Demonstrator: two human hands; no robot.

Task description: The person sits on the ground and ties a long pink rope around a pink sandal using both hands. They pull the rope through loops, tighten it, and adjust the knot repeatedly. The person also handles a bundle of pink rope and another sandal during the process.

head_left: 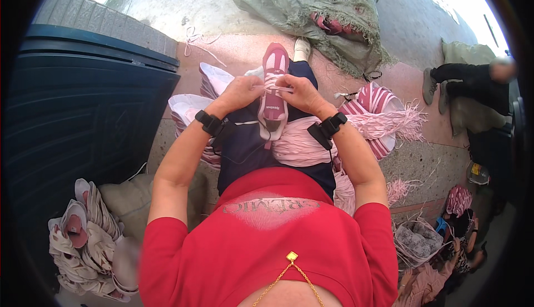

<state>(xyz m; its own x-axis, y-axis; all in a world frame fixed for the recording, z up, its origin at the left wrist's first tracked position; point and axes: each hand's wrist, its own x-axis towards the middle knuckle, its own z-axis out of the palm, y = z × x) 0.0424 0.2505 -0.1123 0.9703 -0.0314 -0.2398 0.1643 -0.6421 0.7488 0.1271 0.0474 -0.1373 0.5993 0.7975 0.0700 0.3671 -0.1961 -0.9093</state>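
Observation:
A pink and white sneaker lies on my lap, toe pointing away from me. My left hand grips its left side and pinches a pale pink lace across the upper. From the other side, my right hand holds the same lace against the shoe. A thick bundle of pale pink laces lies over my right thigh, just below the shoe. Both wrists carry black bands.
A dark blue bin stands to my left, with a stack of pink and white shoe uppers beside it. More striped pink uppers and a grey-green sack lie ahead. Another person sits at the right.

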